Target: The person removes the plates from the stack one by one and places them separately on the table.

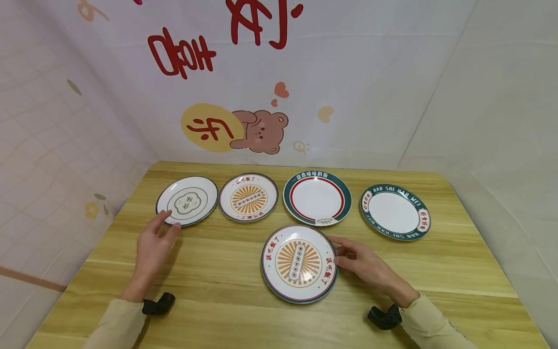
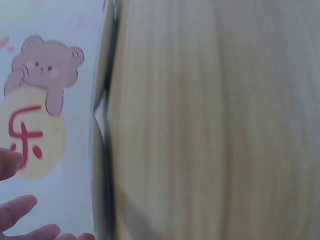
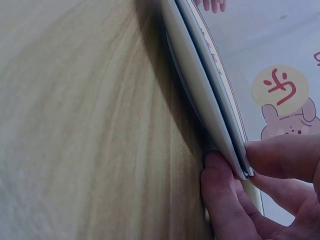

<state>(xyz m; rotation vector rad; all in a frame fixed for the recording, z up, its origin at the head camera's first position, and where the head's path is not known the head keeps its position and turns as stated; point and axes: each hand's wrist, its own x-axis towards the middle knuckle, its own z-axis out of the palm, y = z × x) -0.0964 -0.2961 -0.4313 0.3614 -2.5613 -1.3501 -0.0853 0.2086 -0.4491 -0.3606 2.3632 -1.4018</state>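
My right hand (image 1: pixel 368 264) pinches the right edge of a small stack of plates. On top is a white plate (image 1: pixel 300 262) with an orange sunburst and red lettering; below it shows a dark green edge. In the right wrist view, the thumb lies on the upper plate (image 3: pixel 220 75) and curled fingers (image 3: pixel 220 182) are under the lower plate (image 3: pixel 197 85). My left hand (image 1: pixel 152 245) reaches to the near-left edge of a white plate (image 1: pixel 187 199) with a grey central emblem. Its fingers are spread apart; contact cannot be made out.
Along the back stand another sunburst plate (image 1: pixel 248 198), a green-rimmed plate with a red ring (image 1: pixel 317 198) and a green-rimmed lettered plate (image 1: pixel 394 212). All lie on a wooden table (image 1: pixel 218 300). Behind rises a printed wall sheet (image 1: pixel 348 72) with a bear.
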